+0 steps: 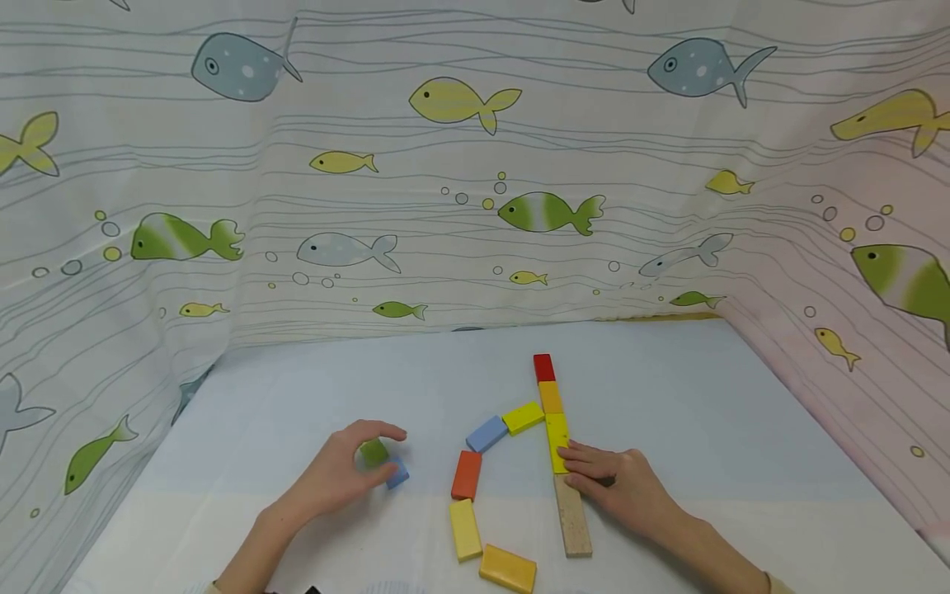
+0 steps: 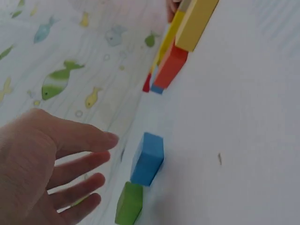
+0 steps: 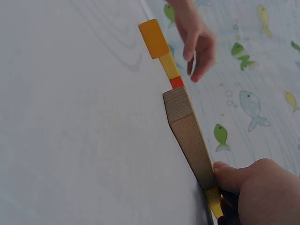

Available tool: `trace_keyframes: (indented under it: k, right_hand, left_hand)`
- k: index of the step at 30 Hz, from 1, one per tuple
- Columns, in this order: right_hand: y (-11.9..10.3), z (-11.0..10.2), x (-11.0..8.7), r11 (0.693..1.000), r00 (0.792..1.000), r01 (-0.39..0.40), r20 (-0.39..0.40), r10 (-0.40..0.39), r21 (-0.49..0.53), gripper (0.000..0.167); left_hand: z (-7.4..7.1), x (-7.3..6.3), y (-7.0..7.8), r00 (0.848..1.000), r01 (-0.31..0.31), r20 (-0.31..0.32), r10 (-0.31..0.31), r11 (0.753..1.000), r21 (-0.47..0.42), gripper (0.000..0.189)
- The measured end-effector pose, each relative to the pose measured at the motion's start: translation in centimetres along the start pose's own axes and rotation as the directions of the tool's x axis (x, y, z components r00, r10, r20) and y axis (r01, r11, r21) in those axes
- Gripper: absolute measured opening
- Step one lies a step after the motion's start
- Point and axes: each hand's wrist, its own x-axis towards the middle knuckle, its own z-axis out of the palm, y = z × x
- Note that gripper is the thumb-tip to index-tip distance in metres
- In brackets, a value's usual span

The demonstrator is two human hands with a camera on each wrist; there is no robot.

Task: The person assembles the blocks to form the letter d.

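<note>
My left hand (image 1: 344, 468) hovers with its fingers spread around a green block (image 1: 373, 452) and a small blue block (image 1: 397, 473). In the left wrist view, a gap shows between the fingers and both blocks. My right hand (image 1: 627, 487) touches a straight row of blocks, its fingertips on the long yellow block (image 1: 557, 433) and its thumb by the plain wooden block (image 1: 573, 524). Beyond the yellow one, an orange block (image 1: 551, 398) and a dark red block (image 1: 544, 368) continue the row. The right wrist view hides part of the fingers.
A curve of blocks bends left of the row: a yellow block (image 1: 524, 418), a blue-grey block (image 1: 486, 434), a red-orange block (image 1: 467, 475), a pale yellow block (image 1: 465, 530) and an amber block (image 1: 508, 568). Fish-patterned cloth (image 1: 445, 206) surrounds the white table (image 1: 668, 388).
</note>
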Motion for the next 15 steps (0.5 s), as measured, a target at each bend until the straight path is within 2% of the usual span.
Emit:
trace_keyframes:
  k: [4,10,15]
  right_hand:
    - [0.1,0.1,0.0,1.000,1.000,0.006,-0.003,-0.006,0.001,0.027]
    - [0.1,0.1,0.0,1.000,1.000,-0.002,-0.003,0.002,0.001,0.027]
    - [0.0,0.1,0.0,1.000,1.000,-0.006,-0.004,0.006,0.008,0.027]
  left_hand:
    - [-0.9,0.0,-1.3,0.998,0.051,-0.032,-0.049,0.998,0.039,0.041]
    - [-1.4,0.2,-3.0,0.997,0.082,0.007,-0.082,0.996,-0.029,0.044]
    - [-1.5,0.4,-3.6,0.994,0.101,0.037,-0.098,0.992,-0.078,0.045]
